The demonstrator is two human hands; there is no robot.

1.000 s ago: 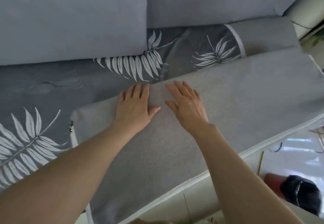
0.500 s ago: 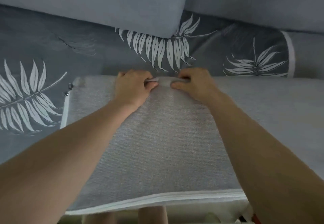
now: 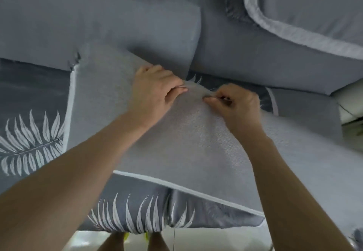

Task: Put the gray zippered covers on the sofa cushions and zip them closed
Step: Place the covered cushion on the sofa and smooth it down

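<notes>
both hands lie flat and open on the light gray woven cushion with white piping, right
No, not flat: the head view shows the left hand and right hand each pinching the far edge of the light gray woven cushion with white piping.

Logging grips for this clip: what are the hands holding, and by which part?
Both hold the gray covered cushion by its far edge: the left hand and the right hand pinch the fabric there, side by side.
</notes>
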